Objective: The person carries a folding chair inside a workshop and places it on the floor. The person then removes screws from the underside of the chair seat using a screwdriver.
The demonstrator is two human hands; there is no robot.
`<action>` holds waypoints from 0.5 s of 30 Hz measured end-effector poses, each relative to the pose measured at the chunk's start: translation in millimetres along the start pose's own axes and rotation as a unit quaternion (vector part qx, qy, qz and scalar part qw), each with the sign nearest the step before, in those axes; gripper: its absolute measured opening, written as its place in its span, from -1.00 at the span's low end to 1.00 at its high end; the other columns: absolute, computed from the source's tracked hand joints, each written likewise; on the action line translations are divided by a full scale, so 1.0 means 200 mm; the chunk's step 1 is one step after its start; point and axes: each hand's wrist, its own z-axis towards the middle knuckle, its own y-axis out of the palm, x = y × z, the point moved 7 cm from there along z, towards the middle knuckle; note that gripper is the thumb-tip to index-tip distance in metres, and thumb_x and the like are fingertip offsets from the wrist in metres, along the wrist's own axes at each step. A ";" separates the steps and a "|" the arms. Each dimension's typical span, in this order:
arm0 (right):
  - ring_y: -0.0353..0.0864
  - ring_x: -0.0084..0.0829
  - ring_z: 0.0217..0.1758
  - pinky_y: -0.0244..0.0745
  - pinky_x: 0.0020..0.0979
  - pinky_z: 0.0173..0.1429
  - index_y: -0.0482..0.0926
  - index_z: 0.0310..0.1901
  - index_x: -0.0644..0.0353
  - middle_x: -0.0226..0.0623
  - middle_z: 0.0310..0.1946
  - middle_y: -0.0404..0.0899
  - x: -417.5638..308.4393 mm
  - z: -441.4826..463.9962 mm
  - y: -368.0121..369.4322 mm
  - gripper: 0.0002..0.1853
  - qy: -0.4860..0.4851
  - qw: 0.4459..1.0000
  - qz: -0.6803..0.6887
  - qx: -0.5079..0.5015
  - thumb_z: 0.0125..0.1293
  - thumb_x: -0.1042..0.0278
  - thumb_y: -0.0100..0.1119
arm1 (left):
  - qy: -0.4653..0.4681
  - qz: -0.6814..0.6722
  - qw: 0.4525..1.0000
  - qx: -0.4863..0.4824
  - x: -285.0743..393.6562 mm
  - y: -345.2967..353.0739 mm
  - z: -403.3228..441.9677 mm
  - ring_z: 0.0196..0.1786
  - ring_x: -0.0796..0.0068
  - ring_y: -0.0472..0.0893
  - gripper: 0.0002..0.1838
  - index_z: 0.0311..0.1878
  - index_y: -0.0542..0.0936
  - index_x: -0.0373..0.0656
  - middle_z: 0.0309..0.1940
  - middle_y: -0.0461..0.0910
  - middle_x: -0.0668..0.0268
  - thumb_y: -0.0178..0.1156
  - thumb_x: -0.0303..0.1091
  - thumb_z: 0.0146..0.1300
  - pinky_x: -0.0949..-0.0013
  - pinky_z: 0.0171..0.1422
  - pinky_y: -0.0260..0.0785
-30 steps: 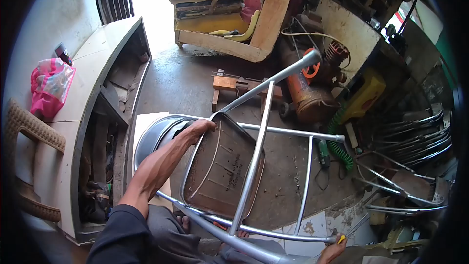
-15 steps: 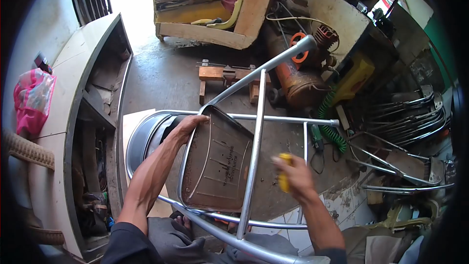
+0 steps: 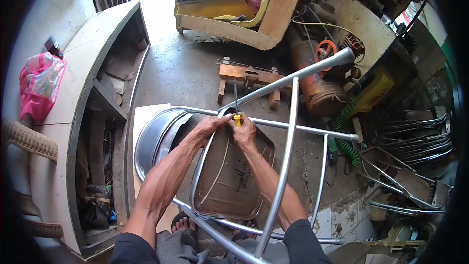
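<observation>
A metal-tube chair frame (image 3: 288, 151) lies on its side before me, with a brown seat panel (image 3: 229, 181) whose underside faces me. My left hand (image 3: 211, 126) has its fingers closed on the panel's upper left corner. Right beside it, my right hand (image 3: 243, 131) is wrapped round the yellow handle of a screwdriver (image 3: 237, 117). The screwdriver's shaft points up and away from me, past the panel's corner. A round grey backrest (image 3: 159, 139) is at the frame's left end.
A long cabinet (image 3: 73, 78) with open shelves runs along the left. Ahead are a wooden clamp bench (image 3: 254, 76) and an unfinished sofa (image 3: 220, 19). At right are an air compressor (image 3: 317, 88), a green coiled hose (image 3: 348, 151) and stacked chair frames (image 3: 415, 137).
My right hand has come from the lower right up to the panel's upper corner with the yellow screwdriver. My left hand stays at that corner. The view has shifted.
</observation>
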 end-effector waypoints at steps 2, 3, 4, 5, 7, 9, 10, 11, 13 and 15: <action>0.65 -0.47 -0.19 0.53 -0.38 -0.04 0.64 -0.12 0.17 -0.31 -0.28 0.70 -0.04 0.01 0.00 -0.76 0.014 0.999 -0.022 -0.025 0.23 0.32 0.42 | -0.002 0.020 1.000 0.013 0.02 0.00 -0.02 -0.47 0.51 0.67 -0.56 -0.05 0.68 -0.29 -0.33 0.71 0.25 0.44 -0.06 0.26 0.44 -0.44 0.56; 0.65 -0.47 -0.19 0.53 -0.38 -0.04 0.64 -0.12 0.17 -0.31 -0.28 0.70 -0.05 0.02 0.00 -0.76 0.013 0.999 -0.023 -0.027 0.23 0.32 0.42 | -0.002 0.021 1.000 0.016 0.02 0.00 -0.03 -0.46 0.52 0.67 -0.55 -0.05 0.68 -0.29 -0.32 0.71 0.26 0.44 -0.05 0.25 0.44 -0.43 0.56; 0.65 -0.47 -0.19 0.53 -0.38 -0.03 0.65 -0.12 0.18 -0.31 -0.28 0.70 -0.05 0.02 0.01 -0.76 0.012 0.999 -0.009 -0.034 0.23 0.31 0.42 | 0.012 0.034 0.999 0.019 0.03 0.01 -0.02 -0.49 0.47 0.68 -0.54 -0.09 0.64 -0.33 -0.36 0.71 0.20 0.35 -0.02 0.34 0.40 -0.44 0.58; 0.65 -0.47 -0.19 0.53 -0.38 -0.03 0.65 -0.11 0.18 -0.31 -0.28 0.70 -0.04 0.01 0.00 -0.76 0.014 0.999 0.005 -0.041 0.23 0.30 0.42 | 0.010 0.032 0.999 0.021 0.01 0.00 -0.01 -0.49 0.47 0.68 -0.54 -0.09 0.64 -0.33 -0.36 0.71 0.20 0.35 -0.02 0.34 0.40 -0.44 0.58; 0.63 -0.49 -0.21 0.53 -0.39 -0.03 0.65 -0.08 0.17 -0.33 -0.28 0.69 -0.01 0.04 0.00 -0.73 0.024 0.998 -0.010 -0.055 0.23 0.30 0.44 | 0.012 0.025 1.000 0.002 -0.01 -0.02 0.02 -0.49 0.47 0.68 -0.51 -0.09 0.63 -0.34 -0.36 0.71 0.20 0.35 0.02 0.33 0.40 -0.42 0.58; 0.63 -0.50 -0.20 0.53 -0.40 -0.04 0.65 -0.05 0.17 -0.34 -0.27 0.70 -0.02 0.02 -0.01 -0.70 0.026 0.998 -0.023 -0.060 0.22 0.30 0.45 | 0.010 0.031 0.999 0.002 -0.02 -0.04 0.03 -0.47 0.47 0.69 -0.49 -0.07 0.63 -0.33 -0.35 0.71 0.20 0.35 0.04 0.33 0.40 -0.40 0.59; 0.66 -0.49 -0.19 0.54 -0.40 -0.04 0.65 -0.03 0.17 -0.34 -0.26 0.72 0.00 0.03 0.00 -0.69 0.014 0.998 0.000 -0.063 0.22 0.30 0.45 | 0.013 0.042 0.999 -0.001 -0.01 -0.03 0.02 -0.46 0.47 0.69 -0.48 -0.06 0.63 -0.33 -0.35 0.70 0.20 0.35 0.05 0.33 0.40 -0.40 0.59; 0.66 -0.49 -0.19 0.54 -0.40 -0.04 0.65 -0.03 0.17 -0.34 -0.26 0.72 0.03 0.05 0.01 -0.69 0.014 0.998 0.000 -0.066 0.22 0.30 0.45 | 0.016 0.052 0.998 -0.005 0.00 -0.02 0.01 -0.46 0.47 0.69 -0.48 -0.04 0.63 -0.32 -0.35 0.70 0.20 0.35 0.05 0.33 0.40 -0.39 0.59; 0.64 -0.54 -0.17 0.54 -0.45 -0.04 0.64 0.01 0.21 -0.39 -0.21 0.70 0.07 0.07 0.03 -0.70 0.048 0.992 0.048 -0.109 0.30 0.32 0.40 | 0.022 0.034 0.999 0.002 0.00 -0.02 0.01 -0.47 0.49 0.68 -0.47 -0.04 0.64 -0.32 -0.36 0.69 0.22 0.35 0.06 0.32 0.41 -0.40 0.58; 0.66 -0.53 -0.19 0.55 -0.42 -0.06 0.62 0.02 0.21 -0.37 -0.24 0.71 0.06 0.08 0.03 -0.69 0.044 0.993 0.025 -0.104 0.31 0.30 0.39 | 0.023 0.070 0.997 0.012 -0.01 -0.04 0.03 -0.47 0.49 0.67 -0.47 -0.05 0.65 -0.31 -0.37 0.69 0.22 0.35 0.07 0.31 0.41 -0.41 0.56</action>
